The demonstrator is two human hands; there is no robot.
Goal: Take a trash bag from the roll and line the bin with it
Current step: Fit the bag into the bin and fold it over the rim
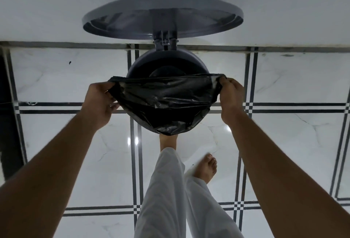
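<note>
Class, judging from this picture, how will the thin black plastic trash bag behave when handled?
Probably floppy: the thin black plastic trash bag sags between the left hand and right hand. Likely light, since pinched edges hold it. Its glossy, crinkled film may slip.

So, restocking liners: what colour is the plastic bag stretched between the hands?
Glossy black plastic trash bag, seen best in the head view.

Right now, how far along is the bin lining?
Done: a black bag is off the roll and the bin's lid stands open. In hand: the left hand and right hand each grip a side of the bag's mouth, stretching it over the near rim of the bin. Left: the far rim is still bare, so the bag needs pulling around it and pushing down inside.
</note>
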